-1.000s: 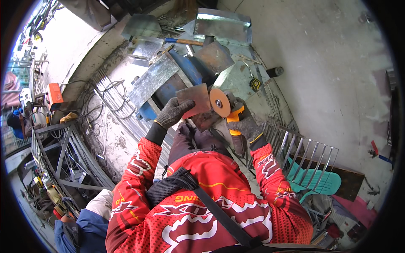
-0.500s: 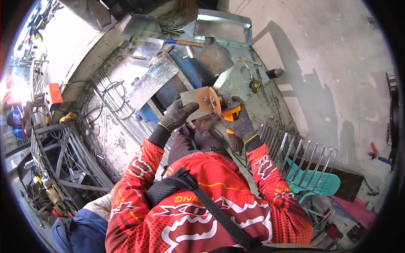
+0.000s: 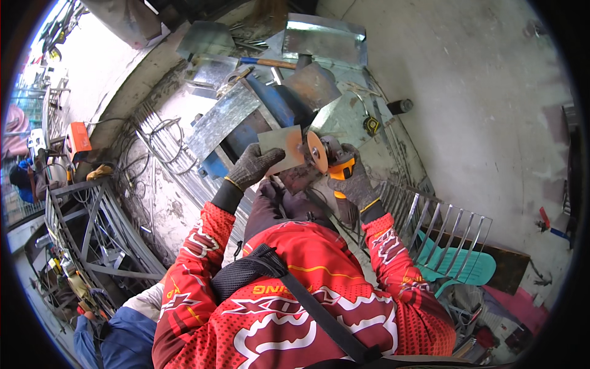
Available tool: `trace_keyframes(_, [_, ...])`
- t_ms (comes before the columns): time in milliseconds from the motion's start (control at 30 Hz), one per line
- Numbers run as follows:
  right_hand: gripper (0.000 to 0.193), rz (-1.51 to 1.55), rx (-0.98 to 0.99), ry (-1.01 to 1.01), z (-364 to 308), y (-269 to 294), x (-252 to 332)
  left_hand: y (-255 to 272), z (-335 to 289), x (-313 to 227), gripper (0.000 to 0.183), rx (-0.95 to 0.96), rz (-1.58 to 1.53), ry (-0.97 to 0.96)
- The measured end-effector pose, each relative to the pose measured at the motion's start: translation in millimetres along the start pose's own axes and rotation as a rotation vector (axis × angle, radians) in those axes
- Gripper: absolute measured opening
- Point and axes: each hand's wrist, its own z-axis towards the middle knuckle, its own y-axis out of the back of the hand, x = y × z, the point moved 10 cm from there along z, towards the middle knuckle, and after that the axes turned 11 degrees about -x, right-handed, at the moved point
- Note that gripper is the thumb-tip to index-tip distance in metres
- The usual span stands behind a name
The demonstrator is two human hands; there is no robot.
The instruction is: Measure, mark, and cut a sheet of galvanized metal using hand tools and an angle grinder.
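Note:
In a grey knit glove, my left hand pinches a small flat metal plate by its near left corner. My right hand, gloved alike, is wrapped round an angle grinder with a yellow-orange and black body. Its tan disc faces the plate's right edge, with a narrow gap between them. Beyond the plate stands a blue metal vise or block, partly covered by a long sheet-metal strip. Whether the disc spins I cannot tell.
A hammer and bent sheet-metal pieces lie at the back. A tape measure rests to the right. Metal rods and cables cover the left floor. A teal chair stands at right, a person in blue at lower left.
The plate and the grinder disc have moved apart slightly; my left hand shifted a little left, my right hand a little right. The strong shadows on the right wall and floor have gone.

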Motion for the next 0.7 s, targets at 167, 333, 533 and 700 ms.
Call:
trace_keyframes(167, [0.106, -0.055, -0.048, 0.111, 8.6, 5.8, 15.9, -7.0, -1.4, -0.5, 0.033, 0.086, 0.095, -0.049])
trace_keyframes(333, [0.103, -0.172, 0.003, 0.104, 3.5, 0.9, 41.3, -13.3, -8.9, -19.1, 0.028, 0.219, 0.52, -0.208])
trace_keyframes(533, [0.102, -0.415, 0.055, 0.082, -1.0, -2.8, 34.9, -6.8, -9.2, -25.6, 0.025, 0.245, 0.681, -0.264])
trace_keyframes(700, [0.099, -0.265, 0.026, 0.069, -4.3, -2.5, 25.6, 13.2, -6.0, -15.2, 0.033, 0.124, 0.162, -0.08])
